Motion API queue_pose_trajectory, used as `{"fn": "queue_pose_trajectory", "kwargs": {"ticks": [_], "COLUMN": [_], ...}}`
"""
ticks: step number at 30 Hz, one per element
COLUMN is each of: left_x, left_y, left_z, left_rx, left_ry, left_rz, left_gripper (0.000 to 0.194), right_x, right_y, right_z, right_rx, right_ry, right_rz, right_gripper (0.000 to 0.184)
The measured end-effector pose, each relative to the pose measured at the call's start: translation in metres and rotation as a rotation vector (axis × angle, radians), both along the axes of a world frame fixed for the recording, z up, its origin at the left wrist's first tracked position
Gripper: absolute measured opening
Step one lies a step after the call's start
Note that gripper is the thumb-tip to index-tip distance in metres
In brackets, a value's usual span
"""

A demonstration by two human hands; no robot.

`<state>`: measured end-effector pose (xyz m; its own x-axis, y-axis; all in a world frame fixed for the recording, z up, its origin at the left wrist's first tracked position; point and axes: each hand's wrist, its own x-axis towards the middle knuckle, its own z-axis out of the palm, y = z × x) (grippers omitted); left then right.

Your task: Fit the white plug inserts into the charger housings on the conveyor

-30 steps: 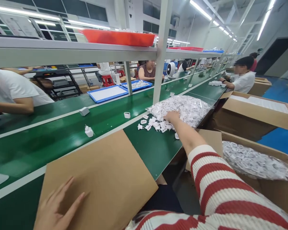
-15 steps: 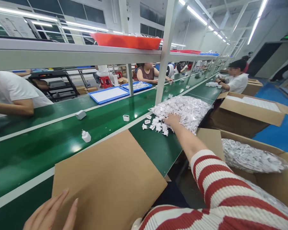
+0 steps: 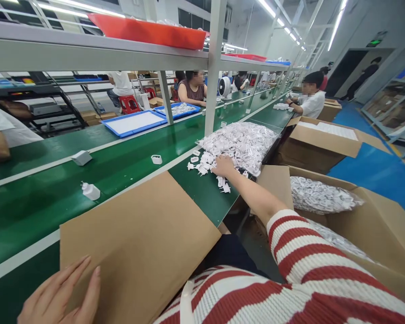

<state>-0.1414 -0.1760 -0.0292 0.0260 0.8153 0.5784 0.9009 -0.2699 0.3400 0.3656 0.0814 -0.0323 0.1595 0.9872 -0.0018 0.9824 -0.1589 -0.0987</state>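
Observation:
My right hand (image 3: 224, 165) reaches onto a heap of loose white plug parts (image 3: 202, 164). Its fingers look apart over the pieces, with the tips partly hidden among them. A large clear bag (image 3: 245, 143) full of the same parts lies just behind that hand. A few plug parts (image 3: 224, 185) sit apart, closer to the bench edge. My left hand (image 3: 59, 292) is open, fingers stretched out over the near left part of a flat cardboard sheet (image 3: 138, 225); it holds nothing.
On the green conveyor belt (image 3: 121, 164) are a white plug adapter (image 3: 91, 191), a white block (image 3: 81, 157) and a small white housing (image 3: 156, 159). Open cartons (image 3: 384, 225) with bagged parts stand at right. A post (image 3: 214, 67) and shelf rise beyond. Co-workers sit along the line.
The view has swung right and down. My right hand has shifted over the loose parts, and a few of them have moved toward the bench edge. My left hand stays over the cardboard.

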Motion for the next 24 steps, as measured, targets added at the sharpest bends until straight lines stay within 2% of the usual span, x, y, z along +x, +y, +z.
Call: {"fn": "queue_pose_trajectory", "kwargs": {"ticks": [4, 10, 12, 14, 16, 18, 20, 22, 24], "left_x": [0.018, 0.011, 0.01, 0.009, 0.009, 0.009, 0.009, 0.01, 0.01], "left_y": [0.001, 0.005, 0.004, 0.002, 0.0, -0.002, -0.003, -0.004, -0.003], "left_z": [0.017, 0.014, 0.014, 0.015, 0.018, 0.023, 0.027, 0.03, 0.031], "left_rx": [0.014, 0.123, 0.125, 0.126, 0.138, 0.15, 0.158, 0.159, 0.162], "left_ry": [0.026, 0.094, 0.101, 0.097, 0.098, 0.096, 0.094, 0.086, 0.081], "left_rz": [0.026, -0.017, -0.029, -0.031, -0.04, -0.049, -0.054, -0.051, -0.067], "left_gripper": [0.048, 0.035, 0.031, 0.027, 0.025, 0.025, 0.025, 0.025, 0.025], "right_x": [-0.005, -0.019, -0.031, -0.045, -0.059, -0.069, -0.072, -0.07, -0.065], "right_y": [-0.001, 0.001, -0.008, -0.028, -0.057, -0.091, -0.119, -0.133, -0.133], "right_z": [0.007, 0.034, 0.04, 0.039, 0.028, 0.006, -0.02, -0.041, -0.048], "right_rx": [-0.035, -0.039, -0.012, 0.025, 0.065, 0.111, 0.211, 0.222, 0.197], "right_ry": [0.04, 0.108, 0.121, 0.126, 0.129, 0.134, 0.139, 0.127, 0.121], "right_rz": [0.055, 0.118, 0.153, 0.192, 0.221, 0.235, 0.146, 0.094, 0.085], "right_gripper": [0.057, 0.054, 0.051, 0.046, 0.044, 0.049, 0.051, 0.054, 0.052]}}
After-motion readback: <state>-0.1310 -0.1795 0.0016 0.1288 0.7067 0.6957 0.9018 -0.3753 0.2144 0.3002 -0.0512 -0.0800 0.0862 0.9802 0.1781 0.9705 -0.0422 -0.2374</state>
